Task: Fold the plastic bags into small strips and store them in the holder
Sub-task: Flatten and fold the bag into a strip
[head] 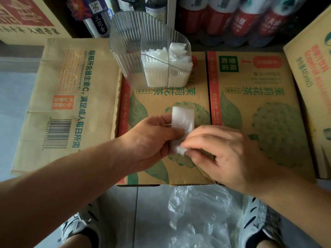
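Observation:
A white plastic bag folded into a narrow strip (pixel 183 117) lies on the cardboard box top (pixel 179 97) in the middle of the view. My left hand (pixel 152 138) pinches the strip's near part from the left. My right hand (pixel 218 151) pinches its near end from the right with curled fingertips. The clear ribbed holder (pixel 125 45) stands farther back on the boxes, divided into compartments; its near right compartments hold several folded white bags (pixel 177 56).
Loose clear plastic bags (pixel 197 217) lie on the tiled floor between my shoes. More cardboard boxes flank the work area, one (pixel 71 97) to the left and one (pixel 311 83) to the right. Bottles (pixel 232 17) line the back.

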Available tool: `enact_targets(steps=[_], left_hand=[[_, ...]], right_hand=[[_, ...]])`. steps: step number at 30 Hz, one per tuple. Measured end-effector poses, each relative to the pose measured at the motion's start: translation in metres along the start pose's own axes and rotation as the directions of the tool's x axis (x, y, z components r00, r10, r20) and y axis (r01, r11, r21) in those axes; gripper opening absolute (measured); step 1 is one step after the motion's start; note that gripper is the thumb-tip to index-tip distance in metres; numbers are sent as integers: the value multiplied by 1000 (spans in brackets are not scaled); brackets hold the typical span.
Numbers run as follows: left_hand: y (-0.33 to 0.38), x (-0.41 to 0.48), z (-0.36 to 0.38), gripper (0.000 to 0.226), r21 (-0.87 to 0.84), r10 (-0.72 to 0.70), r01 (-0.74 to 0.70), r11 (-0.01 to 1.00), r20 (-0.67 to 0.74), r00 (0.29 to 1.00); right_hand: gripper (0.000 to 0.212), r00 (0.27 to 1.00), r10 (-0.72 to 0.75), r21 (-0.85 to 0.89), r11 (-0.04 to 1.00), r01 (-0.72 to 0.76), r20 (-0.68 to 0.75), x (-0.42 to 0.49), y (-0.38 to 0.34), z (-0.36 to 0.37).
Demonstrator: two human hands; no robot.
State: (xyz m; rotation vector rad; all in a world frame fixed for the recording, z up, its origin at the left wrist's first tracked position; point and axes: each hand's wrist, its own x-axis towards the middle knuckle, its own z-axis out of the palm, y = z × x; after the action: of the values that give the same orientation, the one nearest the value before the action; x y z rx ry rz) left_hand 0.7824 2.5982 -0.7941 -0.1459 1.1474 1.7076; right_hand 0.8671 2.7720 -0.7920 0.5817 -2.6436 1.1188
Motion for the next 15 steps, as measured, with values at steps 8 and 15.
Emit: enact_targets(steps=[8,15], left_hand=[[1,-1,0,39,-113,-123,144,983,173,977],[0,-3,5,54,13,-138,138,990,182,974]], right_hand=[[13,919,383,143,918,-369,-91,14,10,-9],[2,843,537,266,813,-518,0,16,15,-11]])
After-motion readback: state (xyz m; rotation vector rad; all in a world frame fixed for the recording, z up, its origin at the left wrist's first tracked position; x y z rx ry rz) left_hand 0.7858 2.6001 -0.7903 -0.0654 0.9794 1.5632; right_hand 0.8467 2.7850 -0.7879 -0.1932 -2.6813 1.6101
